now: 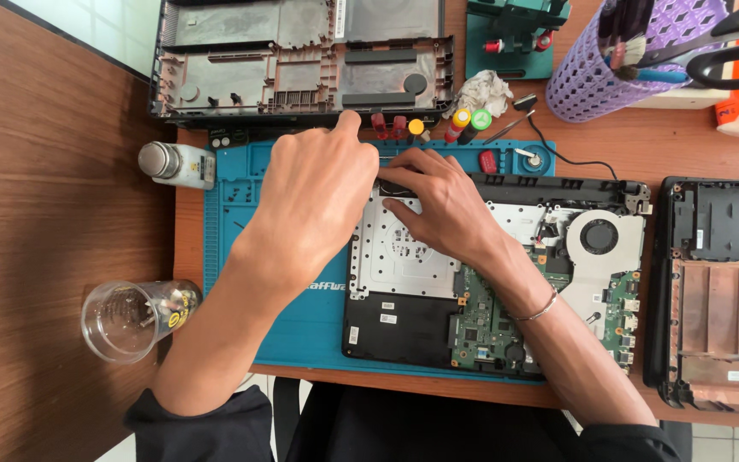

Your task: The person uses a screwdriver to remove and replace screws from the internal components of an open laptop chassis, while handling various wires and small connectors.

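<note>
The left hand point(318, 192) is loosely curled and the right hand point(438, 201) presses flat fingers on the opened black laptop chassis point(404, 325); the blue rubber work mat point(241, 231) stays free at left.

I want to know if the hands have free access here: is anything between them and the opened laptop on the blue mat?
Nothing visible is. The left hand and right hand both rest directly on the opened laptop, at its upper edge. The screwdrivers stand behind them, out of the way.

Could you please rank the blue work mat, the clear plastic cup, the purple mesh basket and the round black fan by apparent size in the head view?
1. Blue work mat
2. Purple mesh basket, cropped
3. Clear plastic cup
4. Round black fan
</note>
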